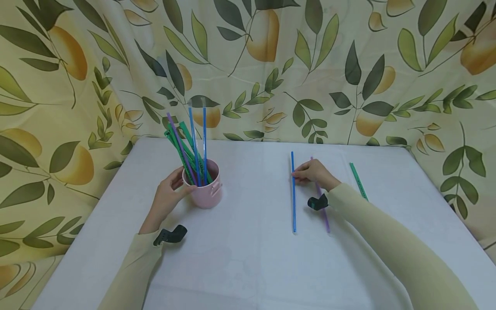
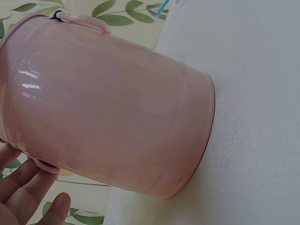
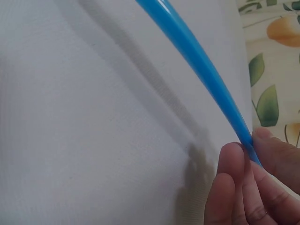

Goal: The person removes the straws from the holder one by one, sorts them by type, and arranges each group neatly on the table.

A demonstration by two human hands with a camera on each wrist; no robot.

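Note:
My left hand [image 1: 166, 196] grips the rim of a pink metal cup [image 1: 207, 198] that stands upright at the left of the table. In the left wrist view the fingers [image 2: 33, 194] are at the cup's side, by a small handle. Green, purple and blue straws [image 1: 191, 148] lean inside the cup; their lower ends are hidden. Farther right, my right hand [image 1: 315, 173] pinches a blue straw [image 1: 293, 206] between thumb and fingers. The right wrist view shows that straw [image 3: 201, 70] above its shadow on the cloth. A purple straw [image 1: 325, 217] lies partly hidden beneath the right hand.
To the right of the right hand lies a green straw [image 1: 358, 181], its near end hidden by the sleeve. A white cloth [image 1: 248, 258] covers the table. Behind the table hangs a curtain [image 1: 267, 107] printed with leaves and fruit.

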